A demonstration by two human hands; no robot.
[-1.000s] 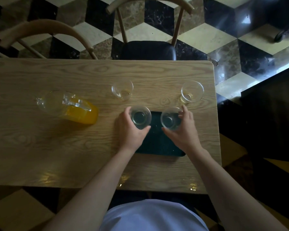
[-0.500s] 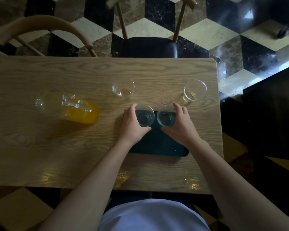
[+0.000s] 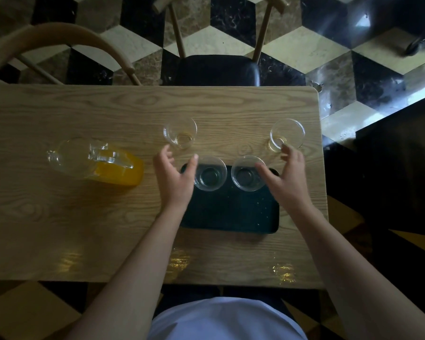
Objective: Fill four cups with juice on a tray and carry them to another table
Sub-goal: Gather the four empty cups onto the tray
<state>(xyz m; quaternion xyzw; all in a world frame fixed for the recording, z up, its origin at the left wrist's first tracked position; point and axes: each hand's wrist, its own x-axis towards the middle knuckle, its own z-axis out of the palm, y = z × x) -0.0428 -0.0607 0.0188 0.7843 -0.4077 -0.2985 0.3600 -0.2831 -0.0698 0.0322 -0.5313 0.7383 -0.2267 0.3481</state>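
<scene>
A dark tray [image 3: 231, 212] lies on the wooden table [image 3: 84, 229]. Two empty clear cups [image 3: 210, 176] [image 3: 248, 176] stand side by side on its far edge. Two more clear cups stand on the bare wood beyond the tray, one at the left [image 3: 180, 133] and one at the right [image 3: 287, 134]. A glass jug [image 3: 96, 161] with orange juice sits to the left. My left hand [image 3: 176, 176] is open beside the left tray cup, fingers spread toward the far left cup. My right hand [image 3: 286, 174] is open, its fingertips just short of the far right cup.
Two wooden chairs stand past the table's far edge, one with a dark seat [image 3: 219, 69] and one with a curved back [image 3: 66, 42]. The table's right edge [image 3: 322, 168] is close to my right hand. A dark surface [image 3: 390, 180] lies to the right.
Both hands have let go of the two cups that now stand on the tray and have opened, reaching outward and forward toward the two far cups.
</scene>
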